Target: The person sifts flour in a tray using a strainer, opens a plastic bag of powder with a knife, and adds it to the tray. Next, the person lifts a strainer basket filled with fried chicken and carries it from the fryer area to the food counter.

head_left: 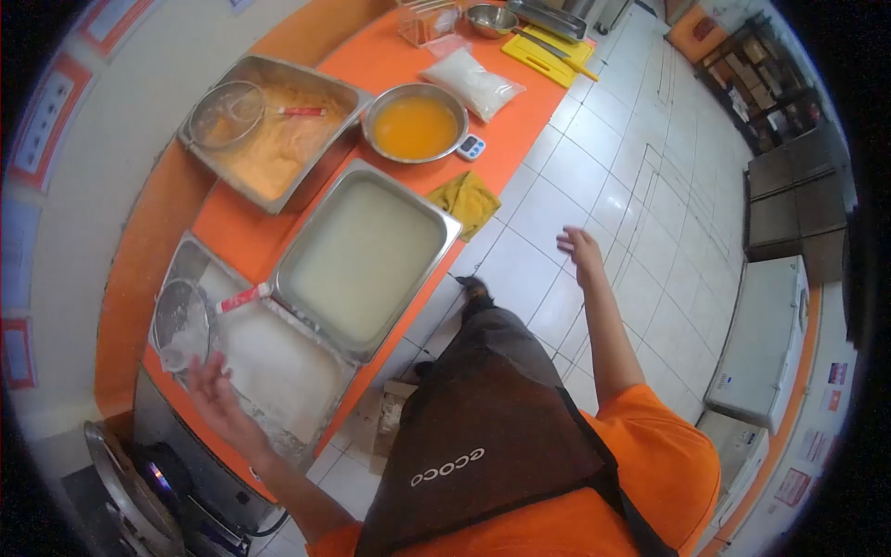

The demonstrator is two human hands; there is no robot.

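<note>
My left hand (220, 401) is over the near left corner of a metal tray of white powder (283, 367), fingers apart and holding nothing. Just beyond its fingertips a round strainer (184, 320) with a red and white handle rests at the tray's left side. My right hand (580, 251) hangs in the air over the tiled floor, right of the table, its fingers loosely spread and empty. A deep tray of pale cloudy liquid (362, 255) stands beside the powder tray. Behind it are an orange-coated tray (278, 153) with a second strainer (226, 115) and a bowl of orange liquid (414, 127).
On the orange table (501, 139) are a yellow cloth (466, 204), a small timer (471, 147), a bag of white powder (471, 84) and a knife (561, 56) on a yellow board (538, 63). A white freezer (761, 339) stands at the right.
</note>
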